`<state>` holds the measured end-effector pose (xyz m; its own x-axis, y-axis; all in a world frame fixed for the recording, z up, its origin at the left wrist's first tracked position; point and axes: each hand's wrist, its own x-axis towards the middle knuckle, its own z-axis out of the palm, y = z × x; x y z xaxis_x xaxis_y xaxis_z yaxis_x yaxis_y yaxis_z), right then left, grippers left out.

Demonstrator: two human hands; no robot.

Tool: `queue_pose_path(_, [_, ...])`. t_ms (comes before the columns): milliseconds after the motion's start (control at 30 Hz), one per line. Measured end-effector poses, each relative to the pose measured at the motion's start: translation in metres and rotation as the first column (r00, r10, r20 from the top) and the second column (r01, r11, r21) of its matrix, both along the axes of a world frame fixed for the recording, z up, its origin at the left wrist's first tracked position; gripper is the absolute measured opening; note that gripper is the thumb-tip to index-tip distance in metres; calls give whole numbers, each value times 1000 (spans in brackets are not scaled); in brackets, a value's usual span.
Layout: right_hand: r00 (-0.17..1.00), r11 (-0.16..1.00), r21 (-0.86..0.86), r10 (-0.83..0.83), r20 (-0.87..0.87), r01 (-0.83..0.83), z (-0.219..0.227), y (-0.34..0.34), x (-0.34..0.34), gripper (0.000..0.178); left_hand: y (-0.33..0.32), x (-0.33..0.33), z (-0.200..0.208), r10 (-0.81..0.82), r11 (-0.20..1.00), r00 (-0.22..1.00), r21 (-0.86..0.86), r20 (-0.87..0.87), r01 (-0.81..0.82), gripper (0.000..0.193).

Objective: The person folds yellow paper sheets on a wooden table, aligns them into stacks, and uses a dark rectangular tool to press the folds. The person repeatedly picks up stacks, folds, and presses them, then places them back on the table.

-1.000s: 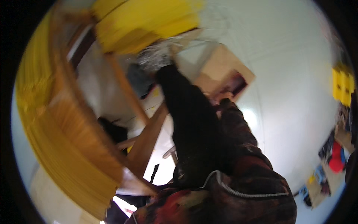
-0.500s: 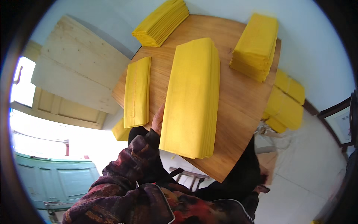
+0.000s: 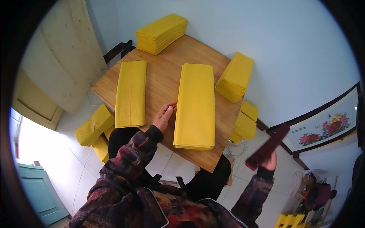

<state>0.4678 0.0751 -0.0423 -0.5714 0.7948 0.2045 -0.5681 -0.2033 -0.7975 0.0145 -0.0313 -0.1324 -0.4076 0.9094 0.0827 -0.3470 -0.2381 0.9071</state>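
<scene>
Center of frame, on the wooden table (image 3: 161, 81): yellow folded stack (image 3: 194, 108), lying flat, long side toward the left hand (image 3: 162, 117). Left fingers are close together, loosely bent, tips at the stack's left edge (can't tell if they pinch a layer or just rest there). Right hand (image 3: 269, 161), lower right of frame, well apart from the stack, is clamped on a dark red block (image 3: 267, 149); some fingers hidden behind it. A second yellow bundle (image 3: 131, 95) sits left of center. My read: step in hand is readying the block for the stack; next move calls for block over the table, face down, left hand steadying the edge.
</scene>
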Motion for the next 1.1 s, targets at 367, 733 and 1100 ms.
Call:
queue_pose_path(367, [392,873,465,-381,838,-146,135,7,-298,24,6,4,-6,-48,998,969,21,-241,54,55])
queue_pose_path(733, [-151,541,617,-808,569,-572,98,-12,-361,35,-2,2,8,0,1000,929,22,-370,9,55])
queue_pose_path(1100, [-195,538,601,-818,541,-592,87,-15,-370,33,-7,0,15,3,1000,908,20,-419,5,54])
